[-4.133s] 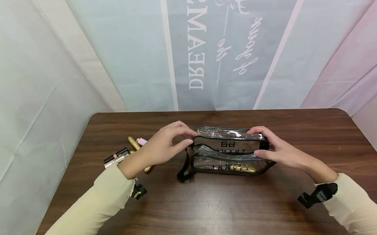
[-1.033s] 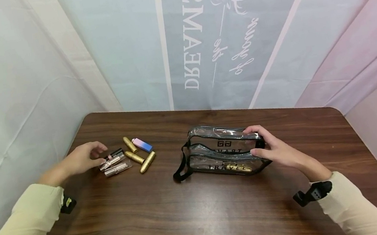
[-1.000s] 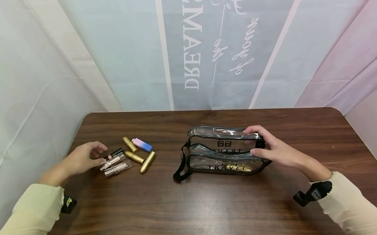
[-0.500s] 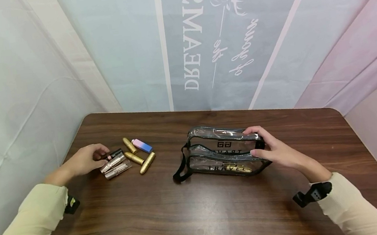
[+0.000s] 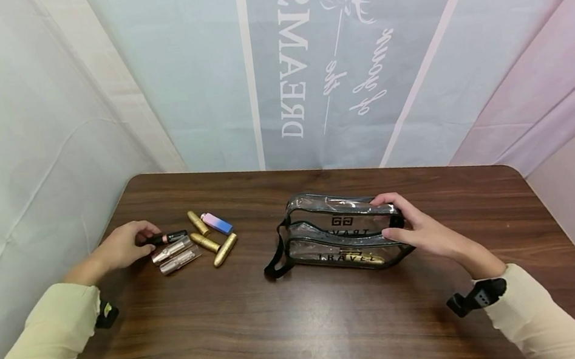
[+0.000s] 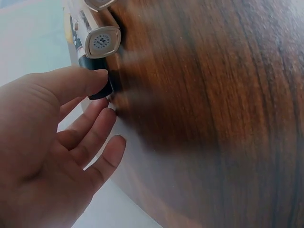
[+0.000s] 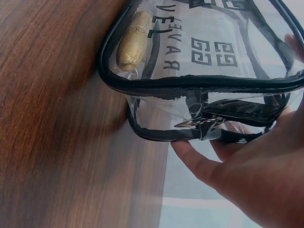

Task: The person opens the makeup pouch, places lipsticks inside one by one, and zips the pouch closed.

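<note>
In the head view, my left hand (image 5: 122, 245) pinches the near end of a black lipstick tube (image 5: 176, 236) with a pink band, at the table's left. The left wrist view has my thumb (image 6: 80, 83) over the black tube and fingertips below it. Beside it lie two silver lipstick tubes (image 5: 180, 261) with clear ends. My right hand (image 5: 427, 230) grips the right end of a clear cosmetic bag (image 5: 313, 241) with black trim, standing with its top open. Through its wall, the right wrist view shows a gold bullet-shaped tube (image 7: 134, 42) inside.
Several gold bullet-shaped tubes (image 5: 225, 249) and a pink-to-blue tube (image 5: 217, 222) lie between my left hand and the bag. The bag's black strap (image 5: 276, 267) loops out at its left end. A printed curtain (image 5: 214, 91) hangs behind the brown wooden table (image 5: 266, 342).
My left hand has left the bag's left end and moved left to the lipsticks. It has taken hold of the black tube and swung it slightly off the silver ones. My right hand stays.
</note>
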{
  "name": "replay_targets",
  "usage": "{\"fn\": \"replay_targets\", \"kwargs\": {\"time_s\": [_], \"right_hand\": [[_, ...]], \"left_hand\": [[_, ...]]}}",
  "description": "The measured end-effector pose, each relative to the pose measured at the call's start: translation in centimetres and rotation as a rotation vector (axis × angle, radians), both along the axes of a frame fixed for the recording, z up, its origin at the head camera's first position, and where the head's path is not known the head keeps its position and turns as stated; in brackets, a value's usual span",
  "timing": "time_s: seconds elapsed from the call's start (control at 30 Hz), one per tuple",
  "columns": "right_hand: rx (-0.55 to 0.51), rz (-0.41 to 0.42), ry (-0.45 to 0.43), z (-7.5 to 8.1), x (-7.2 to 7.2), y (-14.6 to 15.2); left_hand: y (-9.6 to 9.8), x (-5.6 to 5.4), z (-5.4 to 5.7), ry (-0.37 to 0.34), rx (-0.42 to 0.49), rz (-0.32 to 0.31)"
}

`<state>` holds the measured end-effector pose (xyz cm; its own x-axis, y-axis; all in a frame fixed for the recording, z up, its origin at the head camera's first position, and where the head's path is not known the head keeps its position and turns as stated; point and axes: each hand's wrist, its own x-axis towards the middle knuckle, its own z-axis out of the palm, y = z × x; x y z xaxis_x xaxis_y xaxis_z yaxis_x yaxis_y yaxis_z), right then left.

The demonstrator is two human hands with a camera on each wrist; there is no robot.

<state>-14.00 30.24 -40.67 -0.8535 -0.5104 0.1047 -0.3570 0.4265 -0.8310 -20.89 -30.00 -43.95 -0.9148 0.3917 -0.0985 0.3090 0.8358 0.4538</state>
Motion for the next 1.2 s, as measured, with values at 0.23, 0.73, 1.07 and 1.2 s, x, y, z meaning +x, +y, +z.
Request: {"fn": "replay_targets", "kwargs": {"time_s": [0.23, 0.73, 1.07, 1.2], "right_hand": [[-0.006, 0.001, -0.002, 0.0, 0.0, 0.1], [0.003, -0.005, -0.02, 0.0, -0.2, 0.3], [0.008, -0.004, -0.029, 0.2, -0.5, 0.3], [0.007, -0.005, -0.036, 0.2, -0.5, 0.4]], "left_hand": [[-0.1, -0.1, -0.1, 0.001, 0.003, 0.013], [0.5, -0.7, -0.9, 0.072, 0.04, -0.007], [1.2, -0.8, -1.0, 0.105, 0.08, -0.031], [1.3, -0.9, -1.0, 0.106, 0.081, -0.037]]}}
